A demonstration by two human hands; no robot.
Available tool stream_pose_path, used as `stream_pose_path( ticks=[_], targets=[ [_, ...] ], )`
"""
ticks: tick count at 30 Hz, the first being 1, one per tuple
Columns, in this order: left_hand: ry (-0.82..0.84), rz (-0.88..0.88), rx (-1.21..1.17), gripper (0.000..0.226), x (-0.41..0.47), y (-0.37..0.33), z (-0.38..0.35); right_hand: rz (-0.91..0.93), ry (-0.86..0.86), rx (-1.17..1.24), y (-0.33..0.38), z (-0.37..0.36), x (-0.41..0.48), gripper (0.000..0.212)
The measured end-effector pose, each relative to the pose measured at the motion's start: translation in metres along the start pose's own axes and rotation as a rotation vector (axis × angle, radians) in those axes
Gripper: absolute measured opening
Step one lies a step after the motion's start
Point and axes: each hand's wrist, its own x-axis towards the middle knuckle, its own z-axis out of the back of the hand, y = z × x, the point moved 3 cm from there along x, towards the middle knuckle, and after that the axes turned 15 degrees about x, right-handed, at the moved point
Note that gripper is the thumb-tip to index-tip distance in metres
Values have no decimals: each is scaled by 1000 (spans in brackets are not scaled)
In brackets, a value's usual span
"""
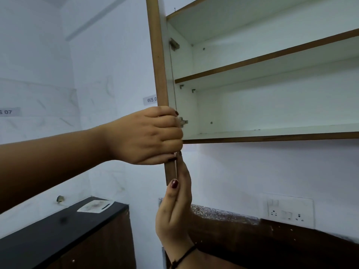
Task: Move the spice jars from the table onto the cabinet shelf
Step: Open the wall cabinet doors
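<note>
Left hand (147, 134) gripping cabinet door (158, 65), right hand (174, 210) pinching below, shelf (272, 133) beside

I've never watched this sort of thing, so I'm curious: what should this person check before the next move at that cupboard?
1. Brown-edged wooden cabinet door swung wide open: ok.
2. Door steadied: ok, the left hand grips its edge.
3. Lower corner controlled: ok, the right hand pinches it between thumb and straight fingers.
4. White bottom shelf has room: ok, the visible part is bare.
5. A hand free to fetch jars: not ok, both hold the door.
6. Spice jars within reach: cannot tell, none in view.
</note>
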Motion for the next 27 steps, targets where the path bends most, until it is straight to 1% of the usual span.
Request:
stream_pose_path(
  ticks=[4, 10, 16, 19, 24, 27],
  targets=[
    [85, -75, 7, 49, -49, 13, 1, 26, 193, -180, -6, -31, -11, 56],
    [267, -98, 60, 61, -123, 24, -4, 63, 366, -382, -34, -86, -29, 59],
    [414, -158, 132, 60, -190, 29, -22, 79, 445, -557, -59, -144, -47, 60],
    [421, -166, 155, 52, -212, 34, -31, 113, 463, -655, -71, -170, -52, 57],
    [433, -119, 170, 49, -238, 34, -44, 126, 424, -673, -89, -193, -58, 58],
    [445, -87, 179, 48, -240, 30, -48, 116, 466, -596, -98, -194, -56, 66]
  ],
)
